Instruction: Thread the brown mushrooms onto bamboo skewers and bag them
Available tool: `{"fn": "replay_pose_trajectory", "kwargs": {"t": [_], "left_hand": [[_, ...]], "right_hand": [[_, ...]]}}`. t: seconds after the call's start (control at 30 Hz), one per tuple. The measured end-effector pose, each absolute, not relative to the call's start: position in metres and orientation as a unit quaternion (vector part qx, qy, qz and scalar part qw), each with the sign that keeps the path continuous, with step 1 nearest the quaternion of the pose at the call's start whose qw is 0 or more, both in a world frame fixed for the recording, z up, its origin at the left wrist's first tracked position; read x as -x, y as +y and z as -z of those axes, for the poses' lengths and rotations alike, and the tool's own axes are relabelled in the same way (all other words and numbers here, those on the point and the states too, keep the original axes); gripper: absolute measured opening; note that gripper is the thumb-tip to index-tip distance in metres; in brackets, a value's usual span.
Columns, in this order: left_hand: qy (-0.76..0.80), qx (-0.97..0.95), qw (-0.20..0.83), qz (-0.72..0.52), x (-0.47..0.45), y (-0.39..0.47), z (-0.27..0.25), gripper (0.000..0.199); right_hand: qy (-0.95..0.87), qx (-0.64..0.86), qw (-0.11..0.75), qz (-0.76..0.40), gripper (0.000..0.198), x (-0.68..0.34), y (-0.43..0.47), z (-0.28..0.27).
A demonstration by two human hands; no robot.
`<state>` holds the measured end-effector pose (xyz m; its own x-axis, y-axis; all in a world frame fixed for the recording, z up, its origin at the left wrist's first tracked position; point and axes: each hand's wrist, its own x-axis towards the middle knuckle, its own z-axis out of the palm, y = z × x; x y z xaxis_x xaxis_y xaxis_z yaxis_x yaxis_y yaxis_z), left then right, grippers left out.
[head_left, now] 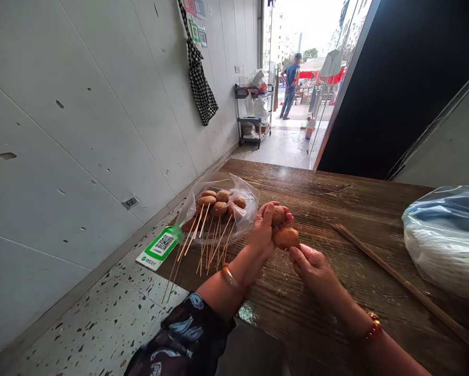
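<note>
My left hand [263, 222] is closed around a brown, oval piece of food [278, 215]. Just below it, a second brown oval piece [286, 238] sits between my two hands, against the left palm. My right hand [310, 263] pinches at the lower right edge of that second piece; what lies between its fingertips is hidden. To the left, an open clear plastic bag [244, 196] holds several similar brown pieces [219, 209] on thin wooden skewers [214, 243], the stick ends pointing toward me.
A bundle of bare skewers [391, 269] lies right of my hands on the wooden table [316, 193]. Beyond it sits a bulging plastic bag [445, 245] of white items. A green QR-code card [159, 248] is at the left edge. A cart [253, 117] and a person [291, 86] are farther off.
</note>
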<state>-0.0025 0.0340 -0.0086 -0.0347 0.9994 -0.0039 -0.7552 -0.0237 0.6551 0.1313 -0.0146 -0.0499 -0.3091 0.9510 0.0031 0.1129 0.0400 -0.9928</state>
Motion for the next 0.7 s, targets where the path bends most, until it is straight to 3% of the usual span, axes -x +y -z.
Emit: {"fn": "replay_pose_trajectory", "kwargs": {"t": [0.7], "left_hand": [[0.24,-0.251,0.678,-0.648,-0.0045,0.025,0.0075,0.037]], "right_hand": [[-0.574,0.453,0.395,-0.556,0.045,-0.128,-0.0154,0.0415]]}}
